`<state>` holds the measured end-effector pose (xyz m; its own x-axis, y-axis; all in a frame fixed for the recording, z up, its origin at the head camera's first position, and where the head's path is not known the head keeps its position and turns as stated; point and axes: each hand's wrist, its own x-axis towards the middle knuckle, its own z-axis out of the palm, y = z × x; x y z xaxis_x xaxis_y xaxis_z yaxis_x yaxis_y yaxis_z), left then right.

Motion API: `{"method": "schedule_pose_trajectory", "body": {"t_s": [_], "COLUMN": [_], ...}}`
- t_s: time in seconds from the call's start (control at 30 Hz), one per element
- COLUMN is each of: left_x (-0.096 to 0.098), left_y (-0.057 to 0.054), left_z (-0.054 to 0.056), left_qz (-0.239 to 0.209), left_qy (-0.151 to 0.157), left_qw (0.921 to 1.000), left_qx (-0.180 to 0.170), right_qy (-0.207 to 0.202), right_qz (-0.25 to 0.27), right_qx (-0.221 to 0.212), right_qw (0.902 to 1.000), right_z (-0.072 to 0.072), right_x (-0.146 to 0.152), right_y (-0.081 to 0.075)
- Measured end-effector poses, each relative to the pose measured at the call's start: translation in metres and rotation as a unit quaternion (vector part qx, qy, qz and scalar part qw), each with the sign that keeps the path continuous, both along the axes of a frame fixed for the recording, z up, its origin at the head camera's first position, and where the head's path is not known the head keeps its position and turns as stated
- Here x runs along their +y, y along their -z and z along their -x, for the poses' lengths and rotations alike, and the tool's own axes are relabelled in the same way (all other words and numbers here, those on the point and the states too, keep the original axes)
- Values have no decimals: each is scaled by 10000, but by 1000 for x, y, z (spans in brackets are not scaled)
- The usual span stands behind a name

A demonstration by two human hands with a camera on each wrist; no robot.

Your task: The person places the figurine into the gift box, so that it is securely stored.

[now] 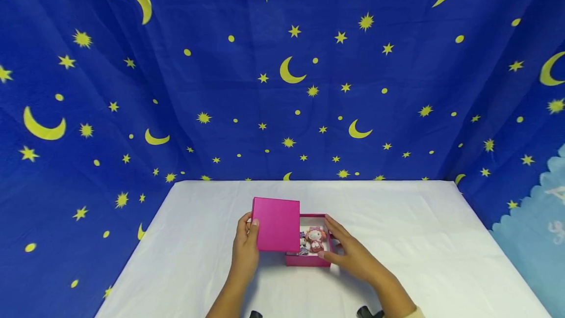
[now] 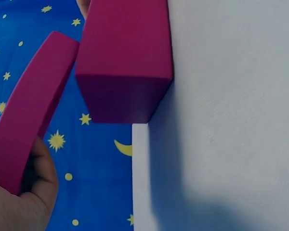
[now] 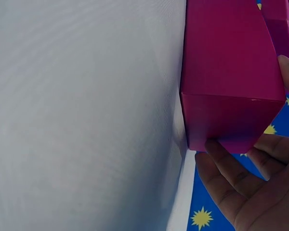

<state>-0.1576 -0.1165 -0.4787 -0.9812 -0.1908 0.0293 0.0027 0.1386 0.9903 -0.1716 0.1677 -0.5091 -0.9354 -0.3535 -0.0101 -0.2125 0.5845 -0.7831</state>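
My left hand (image 1: 246, 242) grips a square magenta box lid (image 1: 277, 225) by its left edge, thumb on top and fingers beneath. The lid is raised and tilted above the matching magenta box (image 1: 308, 261), covering its left part in the head view. Inside the white-lined box lies a small doll (image 1: 316, 239) in pink and red. Beside it shows a blue-and-white figure (image 1: 303, 244), partly hidden by the lid. My right hand (image 1: 355, 255) holds the box's right end, thumb at the near corner, with fingers along the side (image 3: 231, 120) and far corner.
The box stands on a table with a white cloth (image 1: 198, 229). Behind and beside the table hangs a blue curtain (image 1: 247, 102) with yellow moons and stars. A light blue cloth (image 1: 529, 239) hangs at the right. Two small black objects (image 1: 365, 312) show at the bottom edge.
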Motion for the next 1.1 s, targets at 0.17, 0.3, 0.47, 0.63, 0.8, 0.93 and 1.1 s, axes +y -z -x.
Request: {"method": "schedule_pose_trajectory", "body": {"t_s": [0.17, 0.3, 0.47, 0.63, 0.8, 0.93, 1.1], "left_x": [4, 8, 13, 16, 16, 17, 20], "left_y": [8, 13, 17, 20, 24, 28, 28], "left_z": [4, 7, 8, 8, 8, 6, 7], "left_qz": [-272, -370, -325, -91, 44, -2, -42], "left_qy": [59, 45, -40, -31, 320, 554, 750], "left_qw": [9996, 9993, 9989, 9987, 9984, 9976, 9962], "left_qx": [-38, -93, -337, -494, -473, -421, -449], "right_qy": [-29, -52, -31, 12, 102, 167, 191], "right_qz": [-47, -53, -36, -58, -13, 254, 373], "right_qx": [-30, -30, 18, 26, 201, 205, 193], "right_qw": [10000, 10000, 10000, 10000, 9997, 9993, 9989], "right_z": [1, 2, 2, 1, 1, 1, 2], "right_x": [-2, -1, -1, -2, -3, -2, -3], "right_y": [-1, -1, -1, 0, 2, 3, 1]}}
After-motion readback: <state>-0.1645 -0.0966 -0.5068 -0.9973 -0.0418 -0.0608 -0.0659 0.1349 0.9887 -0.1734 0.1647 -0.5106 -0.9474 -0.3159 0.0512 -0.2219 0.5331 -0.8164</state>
